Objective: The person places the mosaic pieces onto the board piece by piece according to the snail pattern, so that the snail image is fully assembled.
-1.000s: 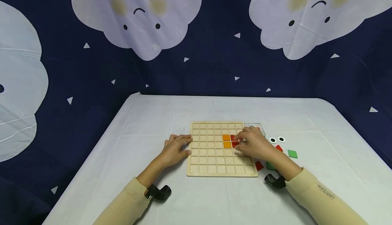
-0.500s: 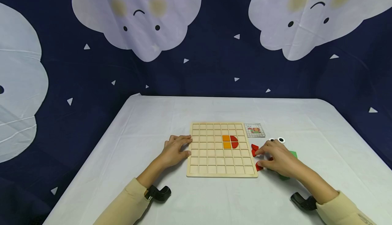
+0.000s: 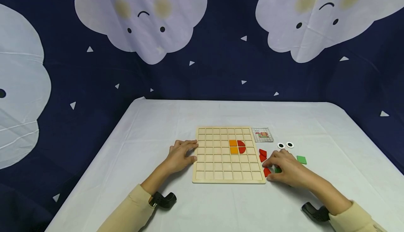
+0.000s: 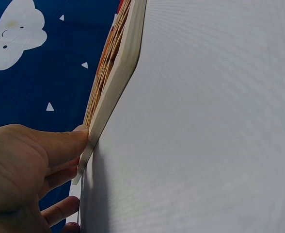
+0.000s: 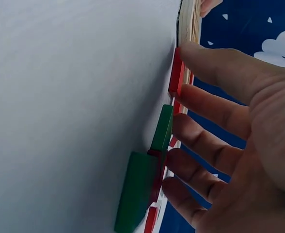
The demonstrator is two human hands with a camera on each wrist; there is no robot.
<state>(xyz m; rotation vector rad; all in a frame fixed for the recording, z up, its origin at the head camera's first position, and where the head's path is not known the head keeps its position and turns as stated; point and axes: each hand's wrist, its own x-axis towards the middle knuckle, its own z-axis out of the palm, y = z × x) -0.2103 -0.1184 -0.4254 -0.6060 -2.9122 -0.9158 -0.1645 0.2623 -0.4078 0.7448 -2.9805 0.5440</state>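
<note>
A wooden grid board (image 3: 221, 165) lies on the table, with orange squares (image 3: 233, 143) and red quarter-round tiles (image 3: 241, 149) set together in its cells. My left hand (image 3: 180, 155) rests its thumb and fingertips along the board's left edge. Right of the board, my right hand (image 3: 290, 169) has thumb and index finger at opposite ends of a red tile (image 3: 267, 172), pinching it. In the right wrist view that red tile (image 5: 176, 73) lies between the thumb and index fingertips. Under the palm are green tiles (image 5: 163, 127) and a dark red one, partly hidden from the head view.
More red tiles (image 3: 263, 153) lie beside the board's right edge. A picture card (image 3: 262, 135) sits at its far right corner. Two white eye discs (image 3: 290, 144) and a green square (image 3: 301, 159) lie beyond the right hand. A dark blue cloud-print cloth hangs behind the table.
My right hand has drawn back from the red quarter-rounds on the board to the loose tiles at right, then down to the nearest red tile. My left hand stays at the board's edge.
</note>
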